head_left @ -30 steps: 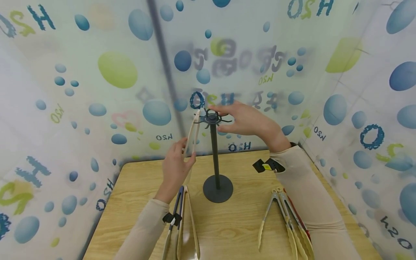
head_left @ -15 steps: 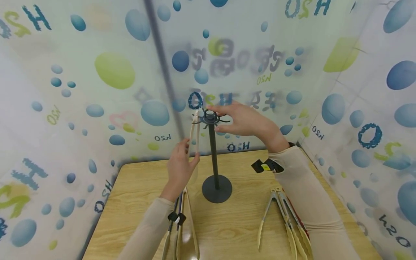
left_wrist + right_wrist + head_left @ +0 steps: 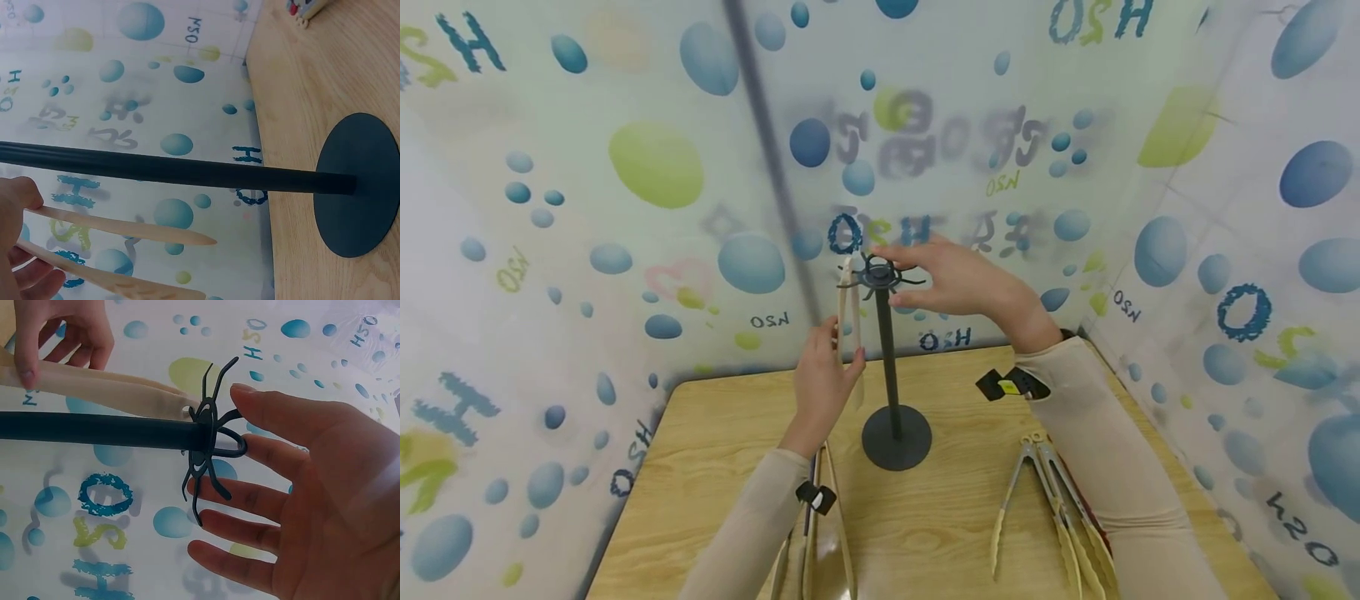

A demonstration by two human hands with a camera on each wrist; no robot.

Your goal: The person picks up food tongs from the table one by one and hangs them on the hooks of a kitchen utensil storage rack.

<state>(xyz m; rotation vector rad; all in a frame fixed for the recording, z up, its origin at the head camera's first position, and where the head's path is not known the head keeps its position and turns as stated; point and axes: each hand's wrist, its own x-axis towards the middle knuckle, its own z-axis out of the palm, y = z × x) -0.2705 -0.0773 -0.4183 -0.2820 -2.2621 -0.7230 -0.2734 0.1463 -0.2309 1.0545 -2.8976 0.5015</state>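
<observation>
A dark metal rack (image 3: 888, 358) stands upright on its round base, with a ring of hooks (image 3: 880, 275) at the top. My left hand (image 3: 823, 379) holds a pair of pale beige tongs (image 3: 144, 231) by the arms, thumb on one side and fingers on the other. The tongs' joined end points up and meets a hook on the rack's left side. On the other side, my right hand (image 3: 300, 481) is spread around the hooks, its thumb tip at one hook and its index finger by the top loop. The left hand also shows in the right wrist view.
Tongs with beige tips (image 3: 1060, 517) lie on the wooden table (image 3: 955, 533) at the right, partly behind the right sleeve. More tongs (image 3: 842, 517) lie at the front left, overlapped by the left sleeve. A bubble-patterned curtain (image 3: 760, 167) encloses the table's back and sides.
My left hand has moved slightly right, toward the pole, and the tongs have swung from leaning to nearly vertical beside it. The right hand stays at the hooks.
</observation>
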